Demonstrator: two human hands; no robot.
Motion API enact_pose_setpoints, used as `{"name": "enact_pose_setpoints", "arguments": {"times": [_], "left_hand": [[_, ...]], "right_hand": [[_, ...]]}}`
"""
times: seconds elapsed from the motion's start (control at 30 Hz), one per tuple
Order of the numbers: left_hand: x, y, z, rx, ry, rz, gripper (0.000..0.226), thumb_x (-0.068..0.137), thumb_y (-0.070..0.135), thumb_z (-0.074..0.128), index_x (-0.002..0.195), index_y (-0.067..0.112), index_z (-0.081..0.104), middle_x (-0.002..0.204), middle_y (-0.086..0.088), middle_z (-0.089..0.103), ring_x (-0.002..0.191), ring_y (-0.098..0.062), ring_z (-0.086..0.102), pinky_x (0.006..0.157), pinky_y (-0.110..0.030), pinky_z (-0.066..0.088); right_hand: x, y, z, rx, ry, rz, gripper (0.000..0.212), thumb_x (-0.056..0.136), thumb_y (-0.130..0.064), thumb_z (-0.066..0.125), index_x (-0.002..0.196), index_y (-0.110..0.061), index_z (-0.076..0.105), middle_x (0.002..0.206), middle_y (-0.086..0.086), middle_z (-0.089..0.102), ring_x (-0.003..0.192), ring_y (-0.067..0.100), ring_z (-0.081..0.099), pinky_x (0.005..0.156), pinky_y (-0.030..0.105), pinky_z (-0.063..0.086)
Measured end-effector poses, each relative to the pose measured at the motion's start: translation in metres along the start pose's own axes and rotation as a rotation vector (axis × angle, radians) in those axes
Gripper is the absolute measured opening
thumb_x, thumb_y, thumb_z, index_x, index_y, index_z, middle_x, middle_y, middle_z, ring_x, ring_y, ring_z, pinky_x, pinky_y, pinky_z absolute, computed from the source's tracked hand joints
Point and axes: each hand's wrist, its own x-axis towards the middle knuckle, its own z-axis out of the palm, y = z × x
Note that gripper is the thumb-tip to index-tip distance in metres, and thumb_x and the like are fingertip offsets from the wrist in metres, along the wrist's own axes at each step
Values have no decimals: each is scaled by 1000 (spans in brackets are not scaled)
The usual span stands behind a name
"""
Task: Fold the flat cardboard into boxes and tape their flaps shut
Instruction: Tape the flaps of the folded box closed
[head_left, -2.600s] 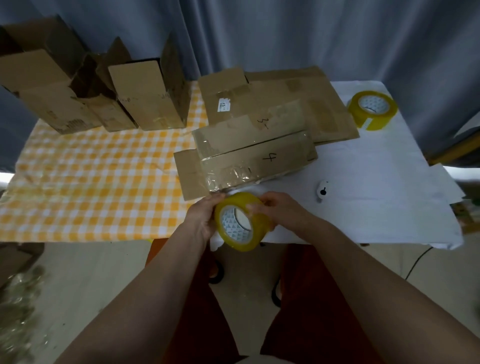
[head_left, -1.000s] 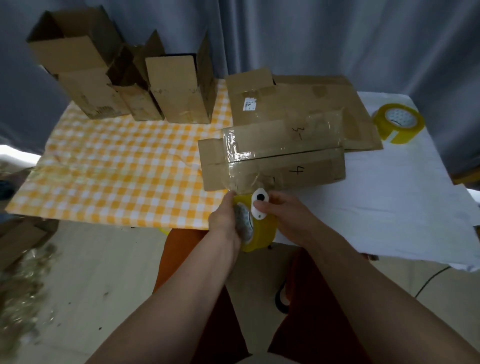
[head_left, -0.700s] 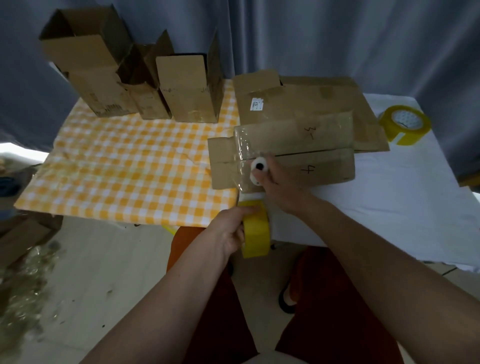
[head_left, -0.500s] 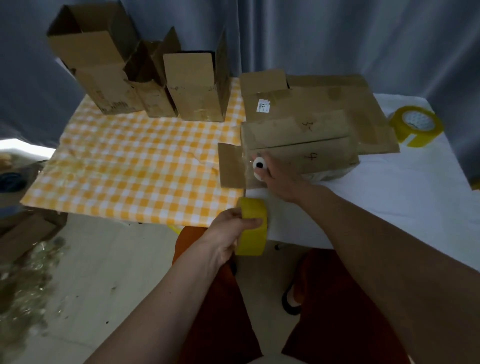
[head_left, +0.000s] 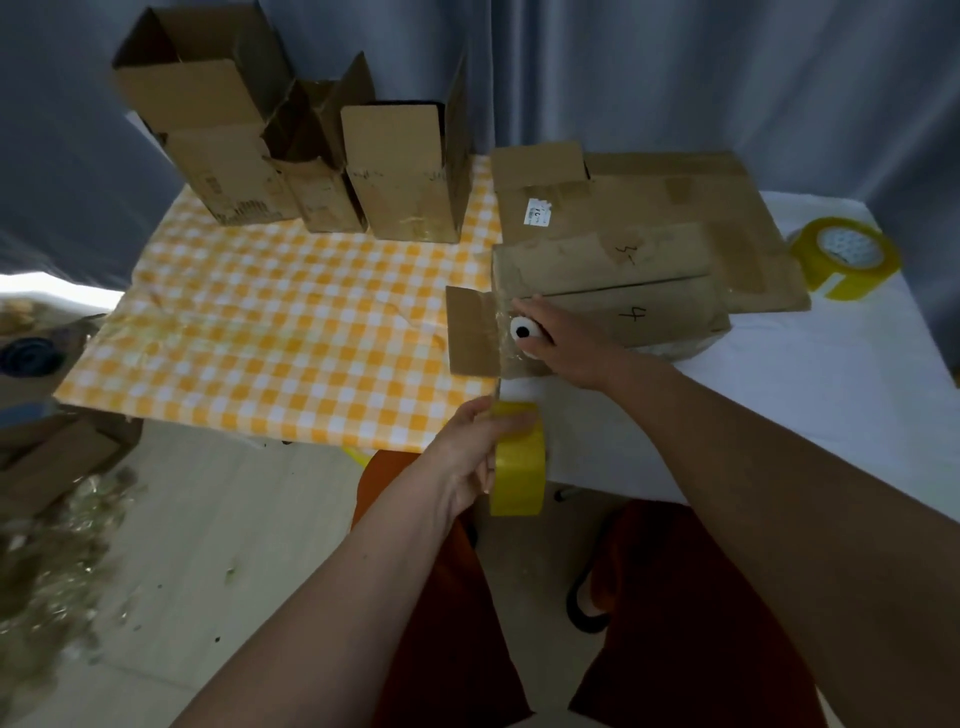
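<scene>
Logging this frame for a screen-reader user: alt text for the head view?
A person's left hand grips a yellow tape roll below the table edge while the right hand, holding a small white cutter, presses on a taped cardboard box. Three open boxes stand behind on the checked cloth; a second tape roll sits far right.

I see a dim, soft-lit view with muted colours. The brightest patch is a blown-out white strip at the far left edge. The white cloth (head_left: 810, 395) on the right glows mildly. Wide-angle bending stretches the near forearms, and the floor litter at near left is smeared.
</scene>
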Motion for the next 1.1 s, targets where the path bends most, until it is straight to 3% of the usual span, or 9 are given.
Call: {"name": "enact_pose_setpoints", "arguments": {"times": [0.07, 0.13, 0.27, 0.5, 0.6, 0.7, 0.8, 0.93, 1.1], "left_hand": [[1, 5, 6, -40, 22, -37, 21, 90, 22, 65, 104, 7, 62, 82, -15, 69, 71, -33, 69, 69, -46, 57], [4, 7, 11, -57, 71, -35, 15, 94, 19, 58, 98, 6, 61, 79, -17, 68, 62, -30, 67, 58, -40, 57], [11, 8, 16, -58, 132, -36, 16, 96, 16, 51, 107, 5, 55, 96, -24, 63, 83, -38, 65, 78, -53, 56], [18, 11, 14, -6, 205, -45, 27, 94, 13, 51, 116, 0, 58, 103, -26, 63, 96, -41, 64, 93, -58, 48], [18, 10, 14, 16, 224, 8, 23, 93, 9, 53, 114, 2, 58, 88, -13, 60, 86, -31, 60, 92, -46, 51], [20, 10, 7, 64, 222, 32, 7, 93, 9, 53, 88, 10, 57, 86, -8, 57, 74, -22, 55, 87, -41, 49], [23, 9, 1, 57, 255, 36, 9, 94, 12, 56, 85, 10, 59, 82, -11, 59, 71, -25, 58, 79, -42, 52], [26, 7, 2, 101, 237, 74, 19, 94, 16, 57, 110, 5, 59, 98, -15, 59, 92, -29, 58, 94, -49, 49], [27, 7, -2, 68, 208, 27, 11, 93, 17, 59, 83, 15, 56, 81, -10, 58, 68, -23, 57, 64, -34, 51]], "right_hand": [[-3, -4, -4, -35, -13, 6, 44, 93, -21, 55, 133, -7, 44, 125, 13, 51, 111, 30, 50, 95, 45, 41], [-6, -7, -7, -31, 18, 13, 35, 90, -19, 60, 122, -5, 52, 108, 12, 56, 97, 29, 53, 86, 43, 43], [-19, -13, -13, -93, 117, -57, 13, 87, -19, 63, 88, -7, 59, 85, 8, 59, 79, 24, 53, 68, 35, 40], [-35, -16, -3, -381, -72, -207, 30, 100, -24, 42, 121, -18, 62, 121, 7, 57, 111, 21, 49, 96, 38, 37], [-32, -17, 6, -528, -13, -236, 29, 99, -24, 44, 124, -17, 57, 121, 9, 56, 112, 23, 49, 92, 34, 37], [-34, -5, 9, -650, -1, -250, 27, 98, -16, 46, 123, -12, 56, 119, 12, 52, 112, 26, 47, 79, 27, 29], [-42, 20, -7, -615, -46, -137, 27, 99, -18, 44, 119, -11, 60, 121, 10, 55, 113, 21, 49, 80, 22, 29], [-56, 39, -15, -446, 25, -1, 18, 95, -24, 52, 100, -10, 63, 96, 6, 57, 88, 17, 45, 70, 31, 31], [-57, 53, 12, -166, -9, 172, 14, 93, -23, 55, 86, -12, 54, 86, 5, 50, 84, 17, 44, 64, 29, 30]]}}
